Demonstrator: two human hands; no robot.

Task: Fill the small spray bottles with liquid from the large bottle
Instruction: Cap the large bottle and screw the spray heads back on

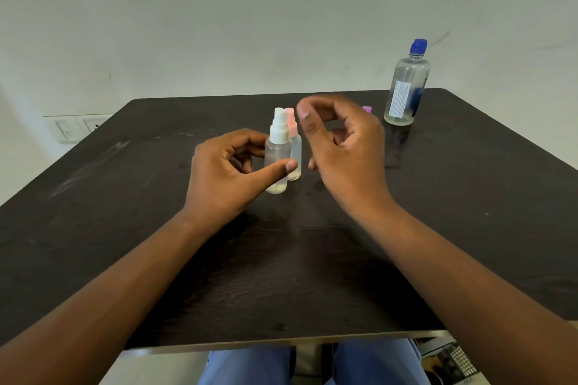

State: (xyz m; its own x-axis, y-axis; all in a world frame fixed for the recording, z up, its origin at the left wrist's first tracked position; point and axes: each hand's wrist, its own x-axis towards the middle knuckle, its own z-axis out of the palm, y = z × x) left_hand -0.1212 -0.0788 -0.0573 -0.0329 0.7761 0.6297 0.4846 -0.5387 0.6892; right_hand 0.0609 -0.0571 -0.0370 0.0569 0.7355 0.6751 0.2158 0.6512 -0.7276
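Observation:
My left hand (pixel 230 170) grips a small clear spray bottle with a white spray top (pixel 276 151), thumb in front and fingers behind, upright just above the dark table (pixel 125 197). Right behind it stands a second small bottle with a pink top (pixel 295 147). My right hand (pixel 342 147) hovers beside them, fingers curled and apart, holding nothing that I can see. A purple-topped thing (pixel 367 109) peeks out behind my right hand. The large clear bottle with a blue cap (pixel 406 84) stands upright at the far right, almost drained.
The table's far edge meets a pale wall with a switch plate (pixel 78 127) at the left. Its near edge lies above my blue-trousered legs (pixel 312 362). Some clutter (pixel 447 362) sits on the floor at the lower right.

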